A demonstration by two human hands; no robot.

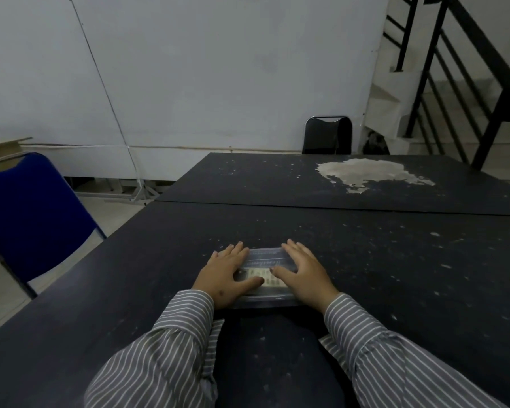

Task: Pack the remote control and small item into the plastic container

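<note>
A dark table (365,290) filled the lower and middle frame, its top scuffed and flecked with pale specks. A second dark table (277,181) butted against its far edge, a seam running across mid-frame, with a large pale patch (368,172) of worn finish toward the upper right. On the near table, at lower centre, lay a clear plastic container (265,260), lid on, flat on the surface.

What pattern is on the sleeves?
Grey with thin white stripes on both sleeves, seen in the head view.
</note>
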